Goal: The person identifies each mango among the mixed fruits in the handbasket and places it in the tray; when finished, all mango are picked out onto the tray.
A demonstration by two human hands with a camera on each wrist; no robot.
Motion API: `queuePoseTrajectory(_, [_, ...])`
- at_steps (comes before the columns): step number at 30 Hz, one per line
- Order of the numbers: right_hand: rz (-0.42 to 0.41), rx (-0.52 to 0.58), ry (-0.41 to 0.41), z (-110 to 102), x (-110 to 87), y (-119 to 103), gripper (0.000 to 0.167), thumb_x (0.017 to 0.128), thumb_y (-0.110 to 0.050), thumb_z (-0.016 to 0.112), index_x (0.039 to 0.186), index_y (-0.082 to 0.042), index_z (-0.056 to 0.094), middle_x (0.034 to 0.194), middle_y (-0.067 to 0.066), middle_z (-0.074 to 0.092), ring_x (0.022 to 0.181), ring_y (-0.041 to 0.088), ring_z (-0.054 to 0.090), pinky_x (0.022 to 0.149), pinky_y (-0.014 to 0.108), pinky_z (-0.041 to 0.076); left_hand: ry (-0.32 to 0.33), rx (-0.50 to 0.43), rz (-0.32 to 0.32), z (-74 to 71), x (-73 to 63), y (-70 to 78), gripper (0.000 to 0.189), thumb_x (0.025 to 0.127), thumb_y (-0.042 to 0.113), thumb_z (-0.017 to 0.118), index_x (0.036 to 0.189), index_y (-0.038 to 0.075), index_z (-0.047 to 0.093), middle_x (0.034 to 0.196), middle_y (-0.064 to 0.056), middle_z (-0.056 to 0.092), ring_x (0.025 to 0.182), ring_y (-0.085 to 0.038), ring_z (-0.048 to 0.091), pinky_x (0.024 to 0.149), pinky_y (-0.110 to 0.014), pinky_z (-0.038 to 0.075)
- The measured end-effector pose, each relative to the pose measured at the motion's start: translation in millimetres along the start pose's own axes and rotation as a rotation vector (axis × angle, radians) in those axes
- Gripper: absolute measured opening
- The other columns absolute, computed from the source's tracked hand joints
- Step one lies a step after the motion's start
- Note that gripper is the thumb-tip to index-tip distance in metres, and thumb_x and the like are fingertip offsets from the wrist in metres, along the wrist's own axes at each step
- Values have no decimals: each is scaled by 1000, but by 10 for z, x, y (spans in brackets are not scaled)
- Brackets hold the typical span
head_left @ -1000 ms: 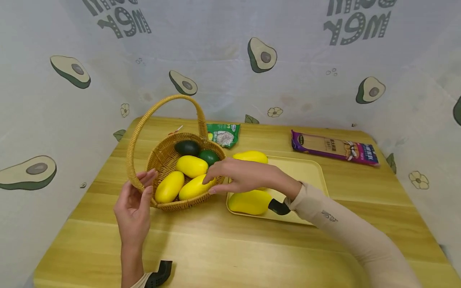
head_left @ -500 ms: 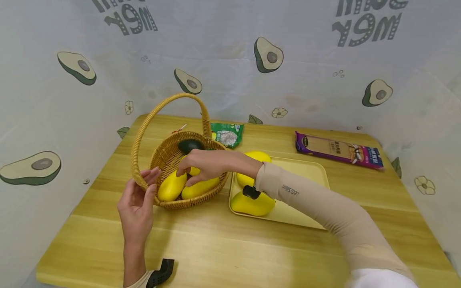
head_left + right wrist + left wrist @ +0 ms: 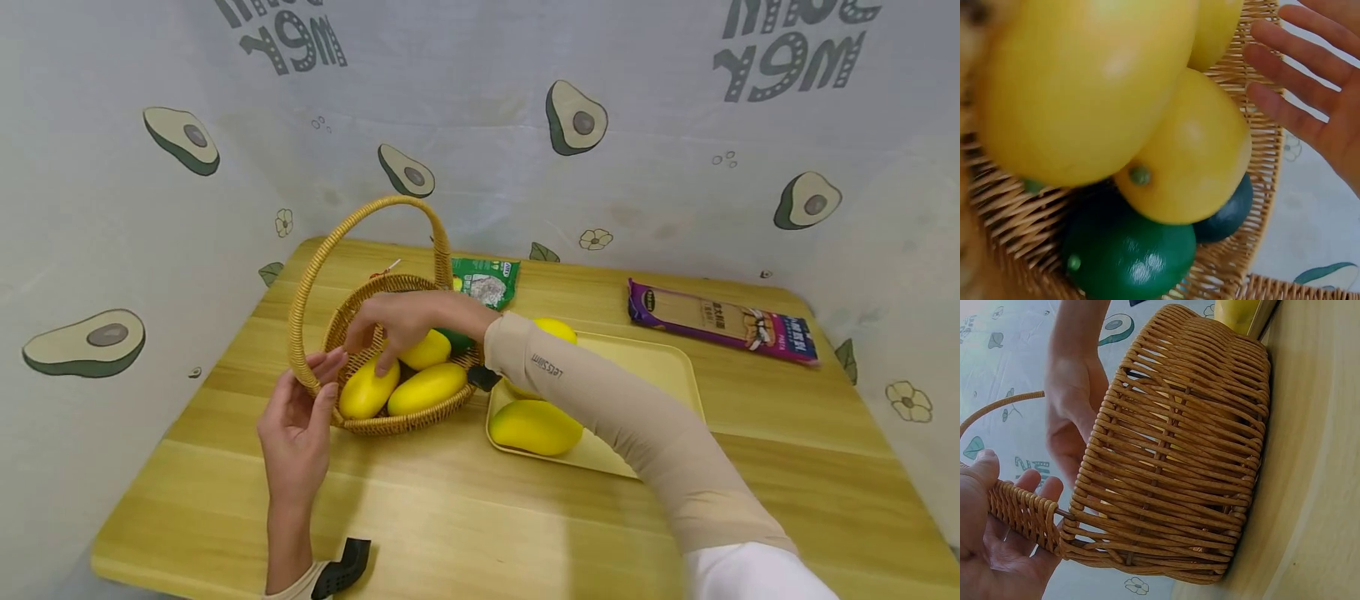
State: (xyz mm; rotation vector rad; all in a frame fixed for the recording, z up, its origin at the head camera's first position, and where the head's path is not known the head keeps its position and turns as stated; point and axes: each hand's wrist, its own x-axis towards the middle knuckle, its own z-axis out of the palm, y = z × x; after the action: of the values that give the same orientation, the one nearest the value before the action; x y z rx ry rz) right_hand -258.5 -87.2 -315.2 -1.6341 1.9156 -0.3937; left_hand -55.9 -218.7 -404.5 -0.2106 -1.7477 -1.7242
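A wicker basket [image 3: 408, 424] stands left of the table's middle, holding several yellow mangoes [image 3: 427, 389] and dark green, avocado-like fruits [image 3: 1141, 256]. At the near left base of its arched handle [image 3: 299, 325], my left hand [image 3: 298, 433] grips with thumb and fingers on either side. Over the basket reaches my right hand [image 3: 397, 321], its thumb by the leftmost mango [image 3: 366, 393]; in the head view contact is unclear. The right wrist view shows that hand's fingers [image 3: 1304, 75] spread and fairly straight, beside the fruit and holding nothing. The forearm partly hides the green fruit in the head view.
A pale yellow tray [image 3: 663, 362] sits right of the basket with mangoes [image 3: 536, 427] on it. A purple pasta packet [image 3: 720, 321] lies at the back right. Behind the basket are a green bag [image 3: 493, 283] and a small white stick [image 3: 392, 267].
My right hand has moved left from the basket's right rim, over the mangoes, to the leftmost one. My left hand keeps its place at the handle. The view has shifted slightly.
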Motion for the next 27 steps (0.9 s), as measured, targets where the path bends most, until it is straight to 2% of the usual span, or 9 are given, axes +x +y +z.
queuePoseTrajectory(3, [-2,21,-48,-3,91,27,52,92,-15,89,140,-7,71,140,8,72,132,23,66,113,28,52,-1,5,-7,0,-2,4,36,103,-15,60,139,-14,59,134,-28,70,127,-28,70,108,-27,57])
queuePoseTrajectory(8, [-1,47,-92,25,214,70,53,89,-12,90,139,-6,72,139,7,72,133,23,65,116,31,51,4,5,-5,11,-6,17,36,102,-17,59,138,-15,58,133,-26,70,126,-26,71,110,-27,55])
queuePoseTrajectory(13, [12,60,-108,46,250,98,58,88,-13,91,142,-7,70,141,7,72,134,21,64,117,32,50,5,-9,-4,16,-7,13,35,102,-17,59,137,-16,58,133,-25,71,126,-27,71,110,-28,56])
queuePoseTrajectory(18, [47,67,-147,61,245,129,62,88,-14,92,145,-8,69,144,4,70,136,17,62,117,28,49,2,0,-9,14,-9,0,35,102,-17,60,137,-16,59,133,-24,71,126,-27,71,110,-28,56])
queuePoseTrajectory(27, [7,94,-129,56,243,161,55,84,-12,93,136,-7,74,135,5,75,128,16,67,111,26,53,8,5,-8,12,7,5,35,101,-19,59,136,-16,58,133,-23,72,125,-27,71,110,-27,56])
